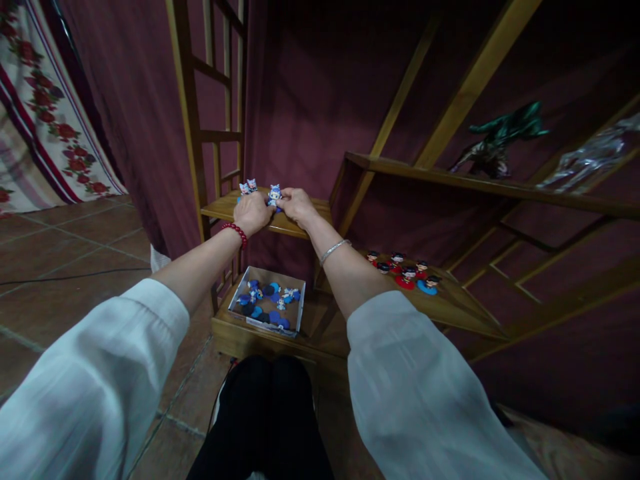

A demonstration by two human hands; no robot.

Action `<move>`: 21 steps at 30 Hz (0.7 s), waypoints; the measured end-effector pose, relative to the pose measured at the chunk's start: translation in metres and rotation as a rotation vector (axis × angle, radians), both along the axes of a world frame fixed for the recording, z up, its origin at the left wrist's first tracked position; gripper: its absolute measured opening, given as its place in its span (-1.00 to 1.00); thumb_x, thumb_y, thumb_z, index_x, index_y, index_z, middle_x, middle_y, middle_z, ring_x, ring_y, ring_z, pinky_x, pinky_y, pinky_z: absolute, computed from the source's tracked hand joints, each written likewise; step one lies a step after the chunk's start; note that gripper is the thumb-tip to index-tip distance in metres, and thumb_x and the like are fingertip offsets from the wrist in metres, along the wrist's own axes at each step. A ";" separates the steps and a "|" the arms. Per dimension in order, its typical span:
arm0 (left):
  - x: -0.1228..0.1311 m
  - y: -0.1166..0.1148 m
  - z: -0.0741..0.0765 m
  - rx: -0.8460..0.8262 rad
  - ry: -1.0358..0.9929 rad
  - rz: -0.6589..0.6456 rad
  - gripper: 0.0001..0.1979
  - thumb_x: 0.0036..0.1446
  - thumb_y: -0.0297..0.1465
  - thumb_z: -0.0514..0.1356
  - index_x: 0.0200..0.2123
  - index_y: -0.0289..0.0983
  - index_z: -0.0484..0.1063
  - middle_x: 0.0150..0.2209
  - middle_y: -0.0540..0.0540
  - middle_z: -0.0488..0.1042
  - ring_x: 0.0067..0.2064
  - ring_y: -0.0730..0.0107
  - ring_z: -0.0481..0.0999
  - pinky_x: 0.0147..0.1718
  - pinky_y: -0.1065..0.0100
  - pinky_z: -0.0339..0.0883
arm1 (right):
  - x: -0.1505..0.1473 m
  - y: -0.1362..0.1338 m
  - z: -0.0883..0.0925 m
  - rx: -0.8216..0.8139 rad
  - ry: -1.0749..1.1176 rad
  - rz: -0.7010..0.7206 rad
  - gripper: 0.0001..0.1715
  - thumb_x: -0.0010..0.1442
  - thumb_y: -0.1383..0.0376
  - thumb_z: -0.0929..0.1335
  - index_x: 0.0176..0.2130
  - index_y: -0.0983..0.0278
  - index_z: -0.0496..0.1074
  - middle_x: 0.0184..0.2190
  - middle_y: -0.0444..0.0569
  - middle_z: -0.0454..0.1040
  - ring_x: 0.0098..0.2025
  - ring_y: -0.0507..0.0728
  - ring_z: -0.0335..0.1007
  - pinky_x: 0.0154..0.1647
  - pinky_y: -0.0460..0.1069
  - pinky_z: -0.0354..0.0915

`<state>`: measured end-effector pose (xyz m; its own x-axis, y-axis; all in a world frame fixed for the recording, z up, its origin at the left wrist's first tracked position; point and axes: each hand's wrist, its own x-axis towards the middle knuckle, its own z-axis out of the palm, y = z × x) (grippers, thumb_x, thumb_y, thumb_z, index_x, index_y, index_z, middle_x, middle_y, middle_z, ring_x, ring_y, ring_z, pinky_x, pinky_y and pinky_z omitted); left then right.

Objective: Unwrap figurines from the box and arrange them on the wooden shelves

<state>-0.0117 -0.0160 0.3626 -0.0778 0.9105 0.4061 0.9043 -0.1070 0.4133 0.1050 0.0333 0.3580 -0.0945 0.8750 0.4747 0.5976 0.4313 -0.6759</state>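
Note:
A small blue-and-white figurine [275, 195] stands upright at the front of the small wooden shelf [287, 225]. My left hand [253, 212] is closed at its lower left side, fingers near its base. From the other side my right hand [299, 206] pinches the same figurine between thumb and fingers. Just behind my left hand, two similar figurines [248, 187] stand close together, partly covered by it. The figurine's blue base is mostly hidden by my fingers.
Below, a shallow cardboard box [242, 321] holds several blue figurines and round bases. Red-based figurines [407, 275] stand on a lower shelf at the right. A green sculpture [505, 137] and a transparent figure [590, 157] sit on the higher shelf. A lattice frame [199, 137] borders the left.

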 end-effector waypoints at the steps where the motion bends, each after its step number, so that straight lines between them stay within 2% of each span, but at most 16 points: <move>1: 0.000 -0.001 0.000 -0.003 0.002 0.004 -0.68 0.03 -0.20 0.12 -0.18 -0.20 0.48 -0.16 -0.14 0.50 -0.06 0.19 0.42 -0.13 0.30 0.28 | 0.000 0.000 0.000 0.004 -0.009 -0.004 -0.80 -0.05 0.40 0.33 -0.34 0.37 0.48 -0.50 -0.15 0.45 -0.41 0.00 0.33 -0.32 -0.14 0.25; 21: 0.000 -0.003 -0.002 0.032 0.050 0.021 -0.64 0.03 -0.18 0.08 -0.15 -0.17 0.48 -0.18 -0.11 0.52 -0.10 0.18 0.44 -0.13 0.30 0.29 | 0.001 -0.004 0.001 -0.048 -0.012 -0.046 -0.81 -0.06 0.37 0.37 -0.33 0.28 0.47 -0.41 -0.16 0.48 -0.29 0.05 0.38 -0.24 -0.10 0.29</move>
<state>-0.0113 -0.0189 0.3603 -0.0759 0.8954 0.4387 0.9258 -0.1002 0.3646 0.1062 0.0291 0.3586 -0.0590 0.9003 0.4312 0.6239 0.3705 -0.6882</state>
